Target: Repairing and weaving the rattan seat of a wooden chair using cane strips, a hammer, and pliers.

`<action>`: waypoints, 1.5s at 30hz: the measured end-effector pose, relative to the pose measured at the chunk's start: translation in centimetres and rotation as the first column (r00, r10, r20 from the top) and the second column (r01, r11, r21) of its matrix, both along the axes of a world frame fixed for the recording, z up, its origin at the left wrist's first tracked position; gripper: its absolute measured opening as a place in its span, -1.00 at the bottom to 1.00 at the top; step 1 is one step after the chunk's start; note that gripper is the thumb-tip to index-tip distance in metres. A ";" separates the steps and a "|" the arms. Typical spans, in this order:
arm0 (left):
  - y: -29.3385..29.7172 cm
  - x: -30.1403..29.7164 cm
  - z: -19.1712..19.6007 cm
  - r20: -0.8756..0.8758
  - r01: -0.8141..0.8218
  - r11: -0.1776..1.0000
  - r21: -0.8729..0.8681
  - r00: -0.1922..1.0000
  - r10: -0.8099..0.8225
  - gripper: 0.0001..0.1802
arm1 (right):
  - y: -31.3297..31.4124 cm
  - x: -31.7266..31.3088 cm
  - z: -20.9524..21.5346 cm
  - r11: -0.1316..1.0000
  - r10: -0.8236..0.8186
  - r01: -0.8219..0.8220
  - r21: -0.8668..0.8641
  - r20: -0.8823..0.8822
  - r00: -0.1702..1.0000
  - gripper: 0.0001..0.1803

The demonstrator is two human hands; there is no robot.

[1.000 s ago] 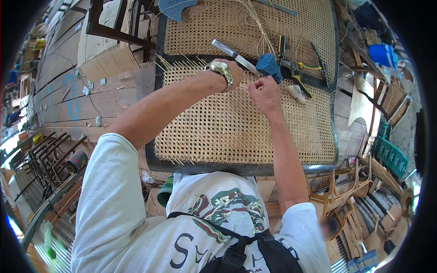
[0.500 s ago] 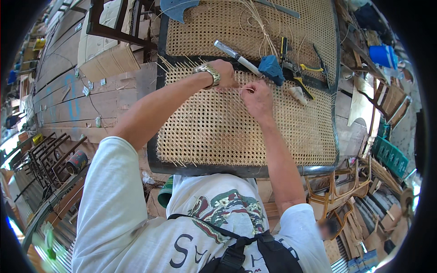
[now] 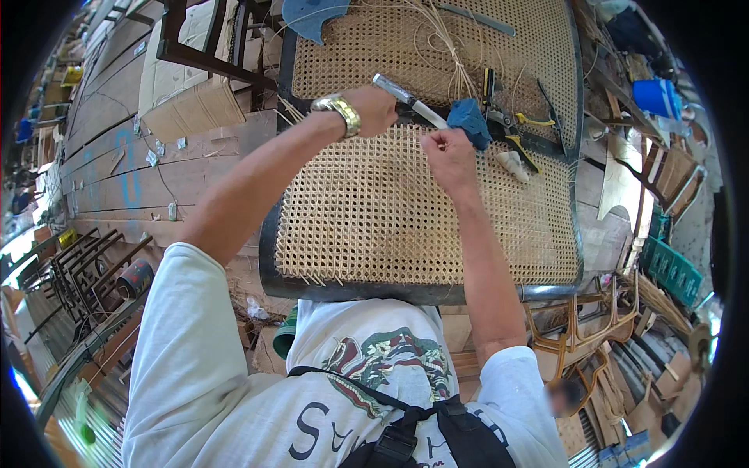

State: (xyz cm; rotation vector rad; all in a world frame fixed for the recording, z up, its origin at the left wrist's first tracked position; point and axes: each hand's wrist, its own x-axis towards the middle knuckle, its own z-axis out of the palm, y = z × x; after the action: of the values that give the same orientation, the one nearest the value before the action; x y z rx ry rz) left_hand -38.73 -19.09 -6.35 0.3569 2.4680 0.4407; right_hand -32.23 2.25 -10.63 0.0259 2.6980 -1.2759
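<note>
- Your left hand (image 3: 373,109) is closed around the handle of a metal-shafted tool (image 3: 409,101), at the far edge of the woven cane panel (image 3: 367,218).
- The tool sticks out of that fist toward your right; its long axis runs from upper left to lower right, with the far end lying near the blue cloth (image 3: 470,122).
- Your right hand (image 3: 446,152) rests on the cane panel just right of and below the tool's far end, fingers pinched together on the weave. You cannot tell from here whether a cane strand sits between them.
- The two hands are close together, the tool's shaft spanning the gap between them.
- A gold wristwatch (image 3: 339,111) sits on your left wrist.
- The cane panel lies flat in a dark frame (image 3: 374,290), its near edge just in front of your chest.
- A second cane panel (image 3: 374,47) lies beyond it, with loose cane strands (image 3: 449,39) bundled on top.
- Yellow-handled pliers (image 3: 515,129) lie just right of the blue cloth.
- A blue bucket (image 3: 654,97) stands well off to the right.
</note>
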 end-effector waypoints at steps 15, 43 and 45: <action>4.9 1.1 0.3 -0.071 0.303 0.922 -0.241 0.942 -0.328 -0.76 | 0.2 0.1 0.9 0.993 -0.007 -0.009 0.114 0.139 0.990 -0.82; -1.8 -0.8 6.5 -0.397 0.121 0.992 -0.023 0.910 -0.120 -0.58 | -3.8 -0.4 2.1 0.941 0.122 -0.141 -0.309 -0.082 0.989 -0.67; -1.5 -0.7 6.3 -0.366 0.110 0.994 0.011 0.926 -0.098 -0.59 | -3.6 -0.9 2.8 0.628 0.088 0.184 -0.756 0.304 0.948 -0.56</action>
State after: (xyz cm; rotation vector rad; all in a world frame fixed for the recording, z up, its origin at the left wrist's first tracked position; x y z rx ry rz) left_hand -39.40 -20.63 -0.01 0.6305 2.7859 0.3973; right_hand -33.16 -1.38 -7.84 0.1835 1.6857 -2.1394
